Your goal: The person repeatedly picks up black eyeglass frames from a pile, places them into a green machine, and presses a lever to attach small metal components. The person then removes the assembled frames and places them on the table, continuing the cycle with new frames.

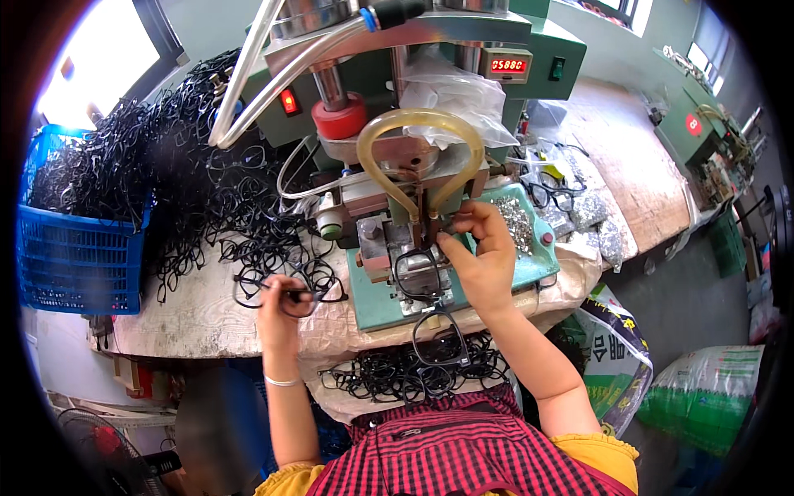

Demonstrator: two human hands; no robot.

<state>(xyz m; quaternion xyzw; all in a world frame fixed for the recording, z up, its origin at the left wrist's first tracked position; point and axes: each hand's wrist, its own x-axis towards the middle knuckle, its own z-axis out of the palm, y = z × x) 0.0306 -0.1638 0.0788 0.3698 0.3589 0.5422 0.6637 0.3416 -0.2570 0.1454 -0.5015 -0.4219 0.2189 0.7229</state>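
Fingers (273, 283) of the left hand (279, 318) are closed on a black glasses frame (303, 295), over the table by the messy pile (273, 215). The right hand (486, 256) has its thumb and pointer finger close together, at the top end of another black frame (399, 273) set in the green machine (364, 304). The tips are hard to make out there, so I can't tell if they grip it. A ring (438, 364) nearer the checked apron (422, 446) looks like part of that frame, but I can't be sure. It has a tiny white mark, too small to read.

The machine has a little screen (508, 65) with glowing red numbers. A bag (614, 347) by the table has big printed letters, and a shiny sack (703, 401) has green print, too small to read. A round red sticker (693, 125) sits on the far machine (693, 95). The near machine's top is cut off.
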